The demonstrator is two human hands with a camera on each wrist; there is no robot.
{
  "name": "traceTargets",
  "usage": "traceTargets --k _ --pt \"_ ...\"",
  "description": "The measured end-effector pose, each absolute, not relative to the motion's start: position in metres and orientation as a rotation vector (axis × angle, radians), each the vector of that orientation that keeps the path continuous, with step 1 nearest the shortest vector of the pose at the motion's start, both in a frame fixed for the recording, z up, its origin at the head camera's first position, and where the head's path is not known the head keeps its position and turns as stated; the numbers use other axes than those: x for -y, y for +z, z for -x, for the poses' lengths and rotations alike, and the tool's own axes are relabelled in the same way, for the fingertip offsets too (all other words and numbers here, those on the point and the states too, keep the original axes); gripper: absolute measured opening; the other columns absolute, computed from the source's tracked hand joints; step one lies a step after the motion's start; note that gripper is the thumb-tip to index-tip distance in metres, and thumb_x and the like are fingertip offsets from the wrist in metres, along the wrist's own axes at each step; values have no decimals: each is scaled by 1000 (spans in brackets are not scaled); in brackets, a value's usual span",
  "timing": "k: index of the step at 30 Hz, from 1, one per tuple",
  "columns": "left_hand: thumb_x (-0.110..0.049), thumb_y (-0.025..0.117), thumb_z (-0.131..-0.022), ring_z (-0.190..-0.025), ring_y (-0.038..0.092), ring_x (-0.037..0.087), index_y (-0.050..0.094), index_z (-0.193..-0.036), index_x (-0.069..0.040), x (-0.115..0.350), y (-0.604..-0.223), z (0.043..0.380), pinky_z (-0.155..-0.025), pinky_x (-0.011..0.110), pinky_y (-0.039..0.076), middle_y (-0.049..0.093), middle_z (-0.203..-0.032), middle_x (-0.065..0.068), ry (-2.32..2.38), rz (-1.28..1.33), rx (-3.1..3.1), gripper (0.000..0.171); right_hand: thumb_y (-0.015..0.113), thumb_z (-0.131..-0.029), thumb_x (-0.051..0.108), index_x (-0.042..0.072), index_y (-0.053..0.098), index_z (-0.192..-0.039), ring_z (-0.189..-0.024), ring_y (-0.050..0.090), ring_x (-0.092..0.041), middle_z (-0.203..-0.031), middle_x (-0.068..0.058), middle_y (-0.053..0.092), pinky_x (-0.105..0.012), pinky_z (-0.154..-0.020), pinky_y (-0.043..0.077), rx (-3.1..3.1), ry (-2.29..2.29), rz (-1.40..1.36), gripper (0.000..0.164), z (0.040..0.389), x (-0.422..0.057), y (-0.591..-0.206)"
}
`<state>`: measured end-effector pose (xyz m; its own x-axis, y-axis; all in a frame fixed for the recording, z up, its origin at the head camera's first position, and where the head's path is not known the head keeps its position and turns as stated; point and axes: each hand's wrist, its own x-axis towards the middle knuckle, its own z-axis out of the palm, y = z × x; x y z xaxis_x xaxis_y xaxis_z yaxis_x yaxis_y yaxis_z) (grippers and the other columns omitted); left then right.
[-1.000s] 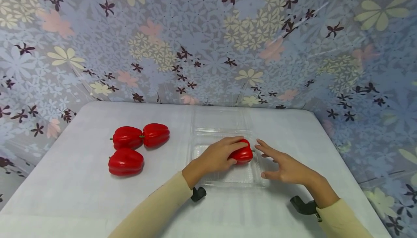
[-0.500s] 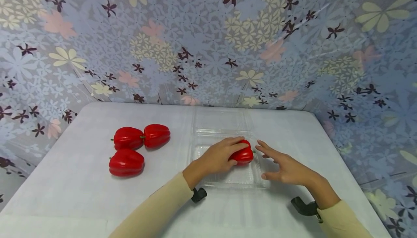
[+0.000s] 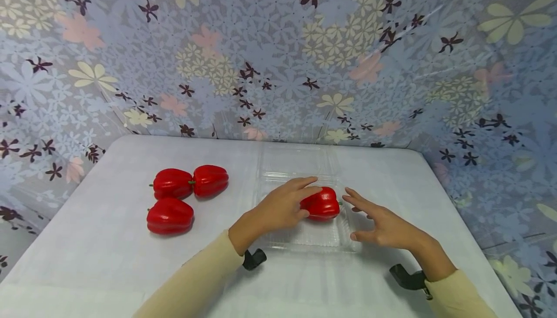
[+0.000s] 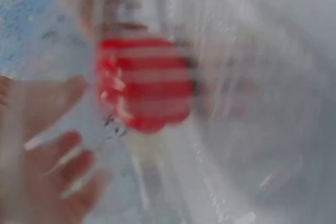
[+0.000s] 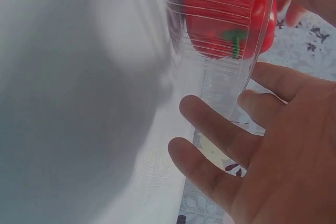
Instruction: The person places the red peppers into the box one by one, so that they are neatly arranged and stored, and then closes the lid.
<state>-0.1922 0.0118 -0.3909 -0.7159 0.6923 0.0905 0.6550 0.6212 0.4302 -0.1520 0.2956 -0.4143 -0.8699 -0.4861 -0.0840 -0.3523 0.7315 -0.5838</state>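
A red bell pepper [image 3: 325, 205] lies on its side in the right part of a clear plastic clamshell box [image 3: 311, 238], green stem pointing right. My left hand [image 3: 278, 207] is at the pepper's left end, fingers spread and overlapping it in the head view. In the blurred left wrist view, a gap shows between these fingers [image 4: 65, 153] and the pepper [image 4: 144, 85], seen through the box wall. Beside the box's right wall is my right hand [image 3: 385, 226], fingers apart and holding nothing. The right wrist view shows its fingertips [image 5: 191, 106] close to the ribbed plastic.
Three more red bell peppers lie grouped on the white table [image 3: 109, 240] to the left: one at the back [image 3: 173, 183], one right of it [image 3: 211, 181] and one in front [image 3: 170, 216]. The box's open lid [image 3: 296, 159] extends toward the flower-patterned backdrop [image 3: 278, 57].
My left hand has let go of the pepper in the box and drawn slightly left, so more of the pepper shows. The right hand has stayed in place beside the box.
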Motion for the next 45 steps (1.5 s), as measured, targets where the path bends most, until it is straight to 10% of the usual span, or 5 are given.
traceTargets --k 45 --pt "-6 89 -67 -120 58 28 67 -124 -10 209 -408 119 -85 52 59 64 -129 9 849 -767 -3264 61 73 -88 29 7 29 -155 -128 55 -41 -165 -22 19 -68 -99 46 -2706 -800 658 83 149 -293 -410"
